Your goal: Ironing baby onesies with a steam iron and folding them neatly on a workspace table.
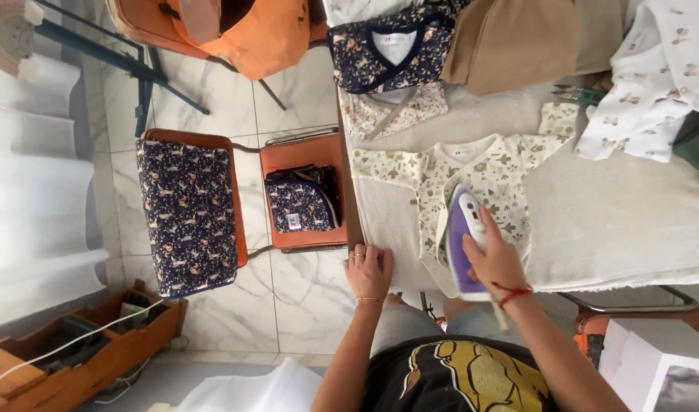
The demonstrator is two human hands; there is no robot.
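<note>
Nearest the camera, the right hand [496, 259] is closed around the handle of a purple and white iron [467, 243], which rests sole-down on a cream baby garment with a leaf print [471, 172] spread flat on the tabletop [609, 221]. A red cord circles that wrist. The left hand [368, 271] lies flat and open, fingers spread, at the near left corner of the tabletop, holding nothing; it touches the pale cloth cover just beside the garment's hem. A ring and a thin bracelet show on it.

At the lower right a white box [647, 366] is cut off by the frame, its printed side too dim to make out. At the lower left a wooden tray [75, 358] holds dark items and a white cable.

Left of the tabletop stand two orange chairs: one carries a small folded navy printed piece with a small white label [302, 200], the other is draped with a navy printed cloth [188, 214].

Farther along the tabletop lie a folded cream printed garment [391, 111], then a navy printed garment with a white neck label [391, 49], a tan folded cloth [513, 42] and, at the right, a white garment with small motifs [655, 84], partly cut off. Green-handled scissors [578, 94] lie half hidden beside it. An orange bag [250, 30] sits on a chair at the top.
</note>
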